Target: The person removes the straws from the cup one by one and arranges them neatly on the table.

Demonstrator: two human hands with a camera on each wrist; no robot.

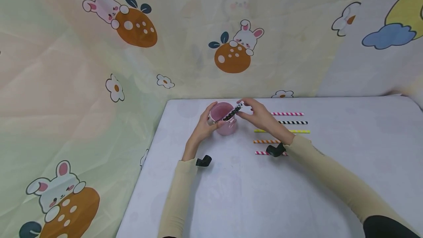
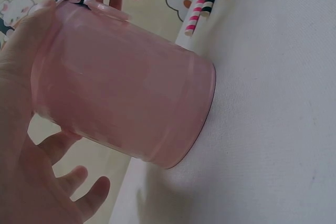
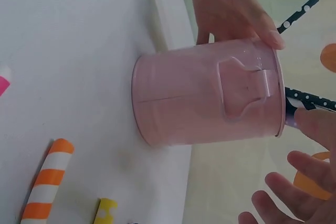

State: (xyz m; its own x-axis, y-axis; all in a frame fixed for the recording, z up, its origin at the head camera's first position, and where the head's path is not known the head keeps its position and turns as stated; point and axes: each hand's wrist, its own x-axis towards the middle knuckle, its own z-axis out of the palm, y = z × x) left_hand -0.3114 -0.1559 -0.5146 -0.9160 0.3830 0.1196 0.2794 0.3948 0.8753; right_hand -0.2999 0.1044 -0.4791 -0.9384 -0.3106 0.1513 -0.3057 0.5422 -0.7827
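A pink pail-shaped cup point(image 1: 227, 130) with a small side handle point(image 3: 265, 83) stands on the table, held at the rim. My left hand point(image 1: 202, 127) grips that rim from the left, thumb on the near side; its other fingers spread loosely beside the wall in the left wrist view. Black paper straws with white dots point(image 1: 234, 111) slant across the cup's mouth, one end point(image 3: 299, 14) sticking out past the rim by the left thumb. At their upper right end, my right hand point(image 1: 259, 116) pinches them between thumb and fingers. The cup's inside is partly hidden.
Right of the cup several patterned straws lie in a row: a pink-striped one point(image 1: 287, 114), a black-striped one point(image 1: 295, 122), a yellow one point(image 1: 300, 131), an orange-striped one point(image 1: 266, 141) and another pink-striped one point(image 1: 261, 153). A printed cloth point(image 1: 185, 47) hangs behind the white table point(image 1: 248, 194).
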